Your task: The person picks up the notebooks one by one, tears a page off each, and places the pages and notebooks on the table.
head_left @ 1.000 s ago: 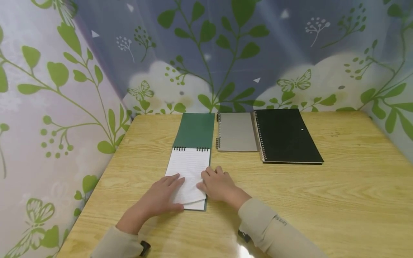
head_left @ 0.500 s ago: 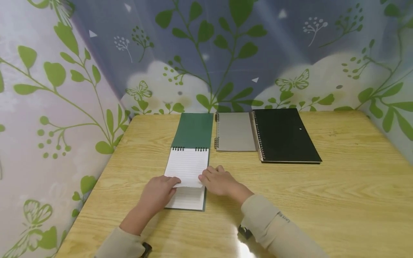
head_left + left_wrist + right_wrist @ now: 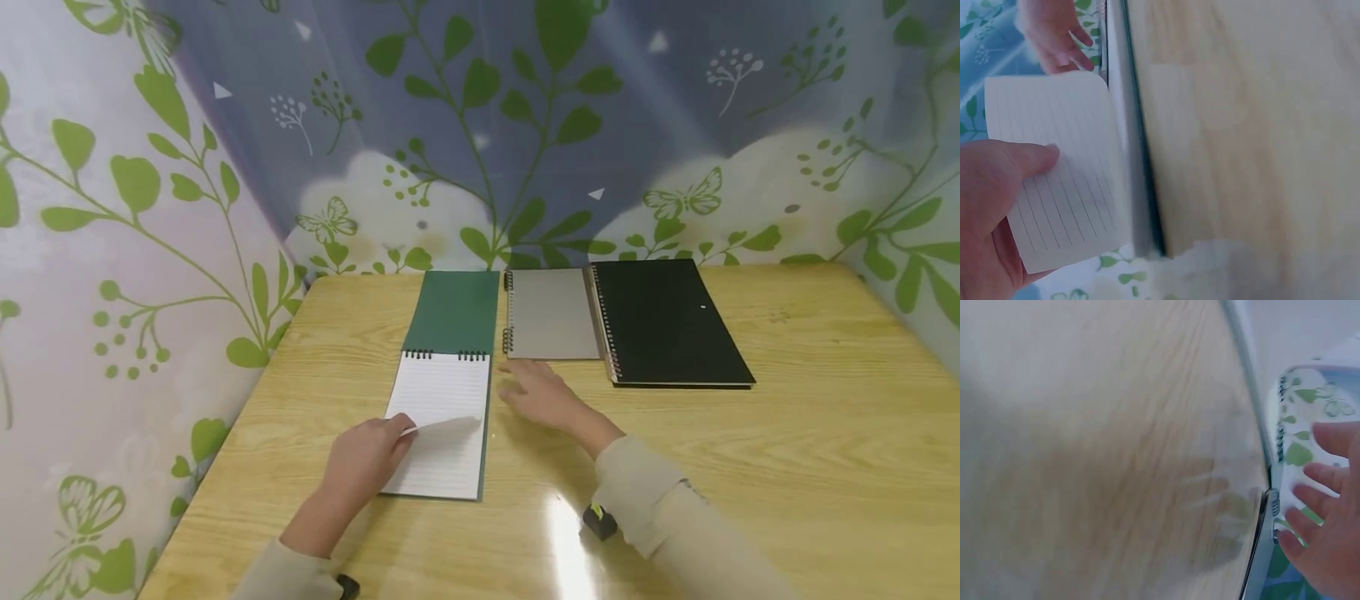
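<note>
In the head view a top-bound spiral notepad [image 3: 438,467] lies flat, its green cover [image 3: 459,310] folded back toward the wall. My left hand [image 3: 363,458] pinches a lined page [image 3: 1063,206] near the notepad's lower left. The left wrist view shows the thumb across this lifted page, with fingers behind it. In the head view the page appears nearly edge-on over the white sheets. My right hand [image 3: 543,396] is just right of the notepad, apart from it, holding nothing. Its fingers [image 3: 1313,501] are spread and relaxed in the right wrist view.
A grey spiral notebook [image 3: 555,312] lies right of the green cover. Beside it is a larger black spiral notebook [image 3: 671,325]. All rest on a wood-grain table [image 3: 810,450] against a leaf-patterned wall covering [image 3: 420,125].
The left hand has lifted the page's lower edge from lying flat to nearly edge-on. My right hand has let go of the notepad's right side and moved away to the right, fingers opening.
</note>
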A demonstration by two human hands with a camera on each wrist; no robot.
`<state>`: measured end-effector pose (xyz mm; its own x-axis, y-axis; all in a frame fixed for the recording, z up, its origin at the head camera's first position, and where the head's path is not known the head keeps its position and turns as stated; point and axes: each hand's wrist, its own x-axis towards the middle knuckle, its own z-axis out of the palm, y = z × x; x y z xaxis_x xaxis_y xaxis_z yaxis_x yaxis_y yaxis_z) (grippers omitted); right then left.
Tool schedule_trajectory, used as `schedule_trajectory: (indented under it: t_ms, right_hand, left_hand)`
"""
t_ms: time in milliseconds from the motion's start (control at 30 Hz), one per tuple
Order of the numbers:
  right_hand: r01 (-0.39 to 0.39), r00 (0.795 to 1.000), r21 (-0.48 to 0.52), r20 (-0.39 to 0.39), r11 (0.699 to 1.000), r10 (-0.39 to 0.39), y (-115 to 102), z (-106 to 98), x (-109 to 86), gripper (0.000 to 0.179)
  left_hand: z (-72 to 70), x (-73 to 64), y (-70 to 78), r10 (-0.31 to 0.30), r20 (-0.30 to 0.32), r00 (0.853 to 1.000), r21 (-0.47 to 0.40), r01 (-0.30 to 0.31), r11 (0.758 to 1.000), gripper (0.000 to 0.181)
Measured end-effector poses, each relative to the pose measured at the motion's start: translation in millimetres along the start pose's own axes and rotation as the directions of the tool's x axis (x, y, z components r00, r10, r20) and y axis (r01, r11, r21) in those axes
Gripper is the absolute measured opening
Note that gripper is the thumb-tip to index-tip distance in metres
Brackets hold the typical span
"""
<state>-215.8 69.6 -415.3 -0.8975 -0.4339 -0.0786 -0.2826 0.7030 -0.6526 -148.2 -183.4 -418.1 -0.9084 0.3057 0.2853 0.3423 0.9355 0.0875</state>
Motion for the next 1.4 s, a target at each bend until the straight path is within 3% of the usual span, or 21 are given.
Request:
schedule_trajectory:
  t_ms: [133, 333, 533, 700, 833, 1133, 1333, 1400]
  right_hand:
    - [0.011, 1.0, -0.179, -0.01, 0.984, -0.013, 7.1, -0.6, 11.9, 0.067]
    - [-0.003, 0.998, -0.171, 0.056, 0.985, 0.013, 9.5, 9.3, 37.4, 0.077]
    - [-0.108, 0.994, -0.185, -0.02, 0.977, 0.106, 16.9, 16.4, 59.7, 0.079]
    - [-0.166, 0.986, -0.188, -0.031, 0.968, 0.163, 16.4, 16.5, 66.2, 0.072]
    - [-0.182, 0.983, -0.212, -0.016, 0.96, 0.182, 15.0, 17.4, 67.8, 0.072]
    - [-0.173, 0.985, -0.284, -0.02, 0.943, 0.174, 10.1, 22.9, 71.2, 0.077]
    - [-0.171, 0.985, -0.273, -0.017, 0.947, 0.173, 7.6, 25.5, 69.6, 0.077]
    - [-0.172, 0.985, -0.261, -0.019, 0.95, 0.173, 7.3, 26.2, 69.1, 0.076]
  left_hand:
    - [-6.0, 1.0, -3.1, -0.025, -0.078, 0.997, 0.001, 0.025, 1.0, 0.011]
    - [-18.3, 2.3, -5.1, -0.107, -0.137, 0.985, -0.01, 0.107, 0.994, 0.016]
    - [-19.7, 10.5, -5.3, -0.207, -0.161, 0.965, -0.037, 0.204, 0.978, 0.014]
    - [-19.7, 16.2, -5.4, -0.214, -0.224, 0.951, -0.044, 0.209, 0.977, 0.012]
    - [-19.8, 16.1, -9.4, -0.215, -0.238, 0.947, -0.027, 0.215, 0.976, 0.013]
    - [-32.5, 20.7, -23.0, -0.25, -0.153, 0.956, 0.01, 0.255, 0.967, 0.016]
    - [-39.2, 29.8, -38.8, -0.321, -0.034, 0.946, -0.019, 0.321, 0.947, 0.023]
    - [-39.7, 32.8, -45.8, -0.351, 0.028, 0.936, -0.043, 0.352, 0.935, 0.029]
